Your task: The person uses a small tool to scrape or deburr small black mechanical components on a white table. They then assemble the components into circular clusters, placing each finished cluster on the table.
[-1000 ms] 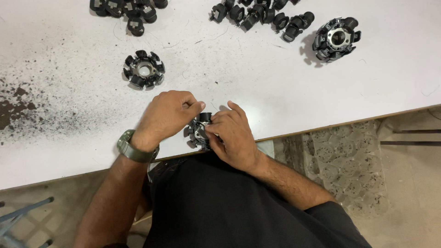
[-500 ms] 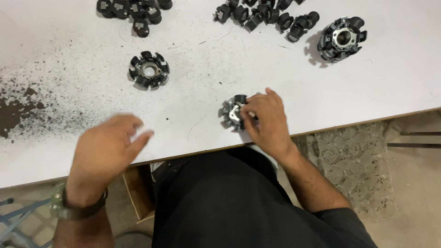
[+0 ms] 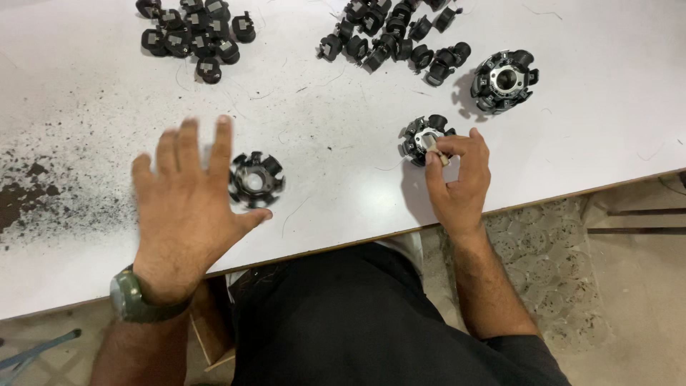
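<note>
The right hand [image 3: 457, 187] sits right of centre in the frame, its thumb and forefinger pinched together on the near edge of a round black toothed metal core with a silvery hub [image 3: 423, 138], which rests on the white tabletop [image 3: 343, 129]; the other fingers curl loosely below it. A small pale piece shows between the fingertips, too small to tell what it is.

The left hand [image 3: 187, 207] lies left of centre, palm down with its fingers spread wide apart and holding nothing. Its thumb tip reaches just under a second round black toothed core [image 3: 256, 179], which lies flat just beside the forefinger. A dark green wristwatch [image 3: 136, 300] circles the wrist at the lower left.

Up and to the right of the pinched core stands a third, taller black toothed core with a bright centre bore [image 3: 504, 80]. Along the top of the frame lie two heaps of small black plastic bobbins: one at upper left [image 3: 196, 36], one at upper centre [image 3: 393, 36]. Dark speckled grit [image 3: 43, 193] stains the tabletop at the left edge. The person's dark garment [image 3: 343, 322] fills the lower middle.
</note>
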`<state>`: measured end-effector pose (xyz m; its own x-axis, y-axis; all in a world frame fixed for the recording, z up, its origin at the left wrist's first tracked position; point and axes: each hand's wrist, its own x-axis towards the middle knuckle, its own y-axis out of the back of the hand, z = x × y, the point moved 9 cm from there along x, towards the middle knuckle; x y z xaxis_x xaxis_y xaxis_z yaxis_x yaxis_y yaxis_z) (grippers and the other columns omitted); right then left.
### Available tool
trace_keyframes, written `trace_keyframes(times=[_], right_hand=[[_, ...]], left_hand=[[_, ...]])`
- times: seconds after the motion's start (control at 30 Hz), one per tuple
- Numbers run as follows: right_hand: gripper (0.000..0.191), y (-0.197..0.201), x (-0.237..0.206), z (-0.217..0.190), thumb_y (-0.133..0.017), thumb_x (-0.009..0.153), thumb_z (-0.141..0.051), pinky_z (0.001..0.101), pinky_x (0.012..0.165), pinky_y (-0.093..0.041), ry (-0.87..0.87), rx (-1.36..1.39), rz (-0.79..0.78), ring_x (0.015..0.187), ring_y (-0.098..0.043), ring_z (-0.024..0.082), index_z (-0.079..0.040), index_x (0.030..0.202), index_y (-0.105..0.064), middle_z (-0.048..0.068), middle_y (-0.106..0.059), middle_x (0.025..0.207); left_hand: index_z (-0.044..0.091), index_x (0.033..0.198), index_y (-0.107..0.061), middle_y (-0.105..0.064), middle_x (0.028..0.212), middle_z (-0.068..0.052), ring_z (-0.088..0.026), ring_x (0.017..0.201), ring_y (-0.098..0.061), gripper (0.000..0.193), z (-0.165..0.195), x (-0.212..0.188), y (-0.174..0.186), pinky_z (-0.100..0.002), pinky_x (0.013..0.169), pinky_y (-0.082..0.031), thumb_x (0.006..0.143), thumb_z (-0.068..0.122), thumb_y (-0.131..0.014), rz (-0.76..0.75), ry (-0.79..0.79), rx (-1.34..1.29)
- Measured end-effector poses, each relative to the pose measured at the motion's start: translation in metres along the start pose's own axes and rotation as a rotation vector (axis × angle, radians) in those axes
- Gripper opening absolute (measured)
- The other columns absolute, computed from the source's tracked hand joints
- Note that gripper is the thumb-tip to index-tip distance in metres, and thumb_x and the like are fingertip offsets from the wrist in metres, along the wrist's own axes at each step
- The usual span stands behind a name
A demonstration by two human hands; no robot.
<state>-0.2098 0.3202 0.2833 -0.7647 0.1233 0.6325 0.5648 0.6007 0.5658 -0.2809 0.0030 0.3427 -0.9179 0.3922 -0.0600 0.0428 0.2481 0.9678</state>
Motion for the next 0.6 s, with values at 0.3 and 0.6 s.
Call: trace_keyframes(times=[0.3,0.6], right_hand=[[0.019,-0.038,-0.027,-0.047,-0.066,0.098,-0.005,0.0590,0.125,-0.038,0.000,0.340,-0.160,0.111,-0.069,0.025,-0.009,0.114,-0.056,0.010,-0.069,0.107],[0.020,-0.075,-0.026,-0.096,-0.069,0.097,-0.006,0.0452,0.100,-0.051,-0.034,0.484,-0.324,0.099,-0.071,0.025,-0.005,0.115,-0.060,0.010,-0.070,0.105]], left_hand=[[0.008,0.163,-0.018,-0.043,0.150,-0.027,-0.040,0.141,-0.042,0.111,0.069,-0.010,-0.056,-0.048,0.114,-0.040,0.073,0.022,-0.082,-0.125,-0.370,-0.713],[0.008,0.135,-0.055,-0.042,0.153,-0.027,-0.041,0.139,-0.048,0.062,0.059,-0.046,0.010,-0.049,0.108,-0.048,0.078,0.016,-0.079,0.408,-0.430,-0.886]])
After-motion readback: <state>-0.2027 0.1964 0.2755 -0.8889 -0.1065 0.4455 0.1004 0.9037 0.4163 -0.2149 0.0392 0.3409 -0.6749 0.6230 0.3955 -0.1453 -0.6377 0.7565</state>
